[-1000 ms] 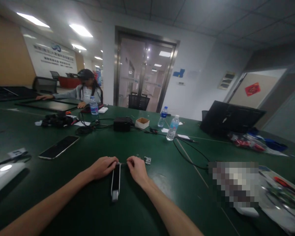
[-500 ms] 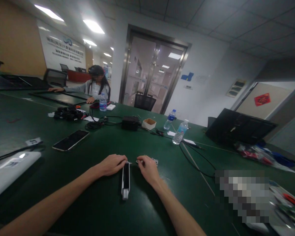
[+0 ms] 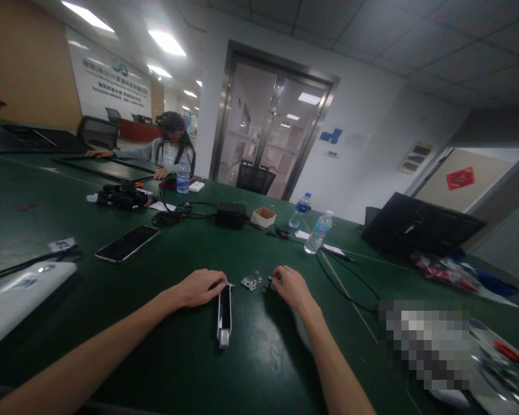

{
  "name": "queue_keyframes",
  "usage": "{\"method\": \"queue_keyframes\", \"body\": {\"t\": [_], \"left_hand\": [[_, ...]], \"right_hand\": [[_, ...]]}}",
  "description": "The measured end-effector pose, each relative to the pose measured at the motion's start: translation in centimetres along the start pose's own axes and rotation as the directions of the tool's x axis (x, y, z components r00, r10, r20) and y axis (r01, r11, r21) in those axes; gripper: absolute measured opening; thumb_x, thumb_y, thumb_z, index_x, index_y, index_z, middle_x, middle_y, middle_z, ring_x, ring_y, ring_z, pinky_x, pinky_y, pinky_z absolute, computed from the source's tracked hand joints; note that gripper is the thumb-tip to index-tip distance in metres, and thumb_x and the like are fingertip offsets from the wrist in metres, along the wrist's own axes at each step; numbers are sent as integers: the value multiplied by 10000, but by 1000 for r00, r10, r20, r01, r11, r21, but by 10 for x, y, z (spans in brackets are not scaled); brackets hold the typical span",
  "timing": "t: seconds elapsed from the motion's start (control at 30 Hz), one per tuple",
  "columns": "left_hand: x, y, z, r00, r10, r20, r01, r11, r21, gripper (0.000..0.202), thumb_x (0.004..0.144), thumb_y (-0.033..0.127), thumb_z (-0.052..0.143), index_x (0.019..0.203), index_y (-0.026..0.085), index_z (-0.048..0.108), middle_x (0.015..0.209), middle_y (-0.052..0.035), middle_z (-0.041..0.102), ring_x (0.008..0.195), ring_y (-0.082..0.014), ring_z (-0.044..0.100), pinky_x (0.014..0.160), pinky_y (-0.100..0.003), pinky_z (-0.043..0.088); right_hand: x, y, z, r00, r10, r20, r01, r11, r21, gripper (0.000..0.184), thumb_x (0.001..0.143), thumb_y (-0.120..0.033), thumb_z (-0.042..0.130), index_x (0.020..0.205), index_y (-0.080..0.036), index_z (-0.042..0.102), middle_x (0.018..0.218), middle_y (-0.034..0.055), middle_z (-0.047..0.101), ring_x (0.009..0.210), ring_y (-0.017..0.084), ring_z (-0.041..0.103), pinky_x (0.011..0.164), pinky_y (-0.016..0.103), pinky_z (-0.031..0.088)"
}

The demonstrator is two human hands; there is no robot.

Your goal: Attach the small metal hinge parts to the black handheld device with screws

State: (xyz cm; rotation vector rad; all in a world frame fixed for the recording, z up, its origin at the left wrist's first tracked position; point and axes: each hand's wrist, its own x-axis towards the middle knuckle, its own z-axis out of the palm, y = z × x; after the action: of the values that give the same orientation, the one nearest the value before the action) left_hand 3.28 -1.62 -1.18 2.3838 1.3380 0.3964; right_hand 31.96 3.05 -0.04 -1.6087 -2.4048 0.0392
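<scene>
My left hand (image 3: 204, 287) has its fingers closed on the far end of a long, narrow channel-shaped metal part (image 3: 218, 317), pale along the edges and dark inside. The part lies on the table, its near end capped by a light block. To the right of it a small metal plate with holes (image 3: 249, 283) rests beside several loose nuts or washers (image 3: 260, 279). My right hand (image 3: 292, 286) has its fingertips pinched together over small metal pieces at the right of this group. What exactly lies between those fingertips is too small to make out.
A phone (image 3: 127, 243) and a white device (image 3: 30, 300) lie at the left. Farther back are a black adapter (image 3: 232, 215), a small open box (image 3: 263, 217), cables and two water bottles (image 3: 318, 233). A person (image 3: 173, 144) sits across the table. A dark monitor-like panel (image 3: 419, 225) stands at right.
My right hand has moved to the right, uncovering the small plate and loose hardware. My left hand stays at the far end of the channel-shaped part.
</scene>
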Motion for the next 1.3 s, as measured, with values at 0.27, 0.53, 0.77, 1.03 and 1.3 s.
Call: {"method": "queue_keyframes", "body": {"t": [0.27,0.53,0.77,1.03,1.3], "left_hand": [[0,0,0,1000,30,1,-30,999,35,365,953,404,303,1122,207,560,1050,-49,617,936,-181,565,832,-303,411],[0,2,-1,999,45,1,-45,998,52,340,955,383,314,1125,217,558,1049,-40,625,930,-174,570,832,-301,415],[1,2,-1,999,53,1,-53,998,46,330,951,370,325,1109,210,566,1021,-38,628,906,-173,569,813,-296,414],[-2,5,-3,998,58,11,-58,997,46,331,952,363,319,1119,212,562,1043,-35,622,919,-175,566,823,-303,413],[-1,2,-1,998,59,3,-59,997,57,318,951,367,327,1107,220,562,1046,-27,625,925,-171,572,828,-298,417]], "right_hand": [[0,8,3,1000,18,10,-18,1000,-13,177,858,-186,458,927,-183,621,925,61,618,872,153,573,739,233,370],[4,15,6,996,43,82,-40,998,-39,154,848,-200,485,925,-193,618,946,55,623,889,165,576,743,242,368],[5,22,11,998,65,0,-65,997,-39,190,870,-187,442,974,-198,601,971,63,623,920,165,578,749,240,384],[7,14,23,985,-36,-167,45,998,49,163,885,-210,455,948,-205,605,949,57,638,892,178,573,777,272,419],[7,4,22,965,-144,-220,168,981,94,153,873,-188,471,911,-196,618,901,61,652,870,191,568,785,304,430]]}}
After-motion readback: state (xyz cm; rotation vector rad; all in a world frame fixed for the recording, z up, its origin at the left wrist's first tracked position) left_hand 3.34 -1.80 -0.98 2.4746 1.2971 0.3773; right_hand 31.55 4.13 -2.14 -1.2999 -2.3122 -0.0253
